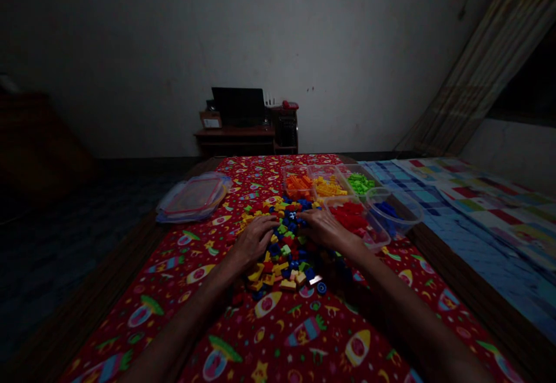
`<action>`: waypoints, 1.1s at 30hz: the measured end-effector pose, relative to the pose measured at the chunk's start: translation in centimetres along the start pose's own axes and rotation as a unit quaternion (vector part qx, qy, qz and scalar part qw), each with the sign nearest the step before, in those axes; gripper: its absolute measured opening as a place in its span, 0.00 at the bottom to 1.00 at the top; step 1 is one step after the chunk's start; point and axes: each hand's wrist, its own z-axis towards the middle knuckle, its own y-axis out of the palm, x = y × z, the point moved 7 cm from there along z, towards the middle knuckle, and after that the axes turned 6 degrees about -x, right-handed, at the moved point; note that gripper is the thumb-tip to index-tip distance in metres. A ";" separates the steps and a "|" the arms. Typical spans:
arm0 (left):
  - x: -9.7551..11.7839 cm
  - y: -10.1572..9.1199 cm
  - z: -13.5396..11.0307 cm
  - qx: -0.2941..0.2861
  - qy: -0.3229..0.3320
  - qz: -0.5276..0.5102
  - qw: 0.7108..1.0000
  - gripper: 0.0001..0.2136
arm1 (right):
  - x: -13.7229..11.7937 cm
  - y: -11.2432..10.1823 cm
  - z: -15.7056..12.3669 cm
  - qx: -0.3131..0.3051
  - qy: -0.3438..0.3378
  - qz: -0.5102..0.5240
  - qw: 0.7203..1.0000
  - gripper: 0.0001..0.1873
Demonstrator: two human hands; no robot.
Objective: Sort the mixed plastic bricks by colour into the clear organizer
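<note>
A loose pile of mixed toy building bricks (284, 250) in yellow, red, blue and green lies on a red patterned cloth (264, 348). At the pile's left side rests my left hand (254, 237), its fingers reaching over the bricks, somewhat apart, with no brick visible in them. My right hand (324, 228) touches the pile from the right. Its fingers point left and are loosely stretched, and I see nothing held there. Between the two hands sits a dark brick with a white print (292, 216). A small blue wheel (321, 288) lies at the near edge.
Behind and right of the pile, clear boxes hold orange bricks (299, 186), yellow bricks (329, 186), green bricks (360, 183) and red bricks (350, 217). Blue bricks (390, 211) fill part of a round tub (414, 214). Stacked plastic lids (194, 196) lie at left.
</note>
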 end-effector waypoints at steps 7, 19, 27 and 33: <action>0.1 -0.2 0.1 -0.012 -0.015 -0.009 1.000 0.12 | 0.0 -0.6 -0.5 -0.036 0.023 -0.005 0.999 0.15; 0.3 -0.3 0.1 -0.013 -0.023 -0.016 1.000 0.10 | 0.1 1.6 0.2 -0.038 0.002 -0.024 0.999 0.08; 0.4 -0.2 0.2 -0.018 -0.014 -0.010 1.000 0.11 | 0.2 0.5 -0.1 0.008 -0.019 0.033 0.999 0.07; 0.4 -0.3 0.2 -0.016 -0.014 -0.011 1.000 0.11 | 0.4 -2.7 -0.7 0.066 0.017 0.059 0.996 0.08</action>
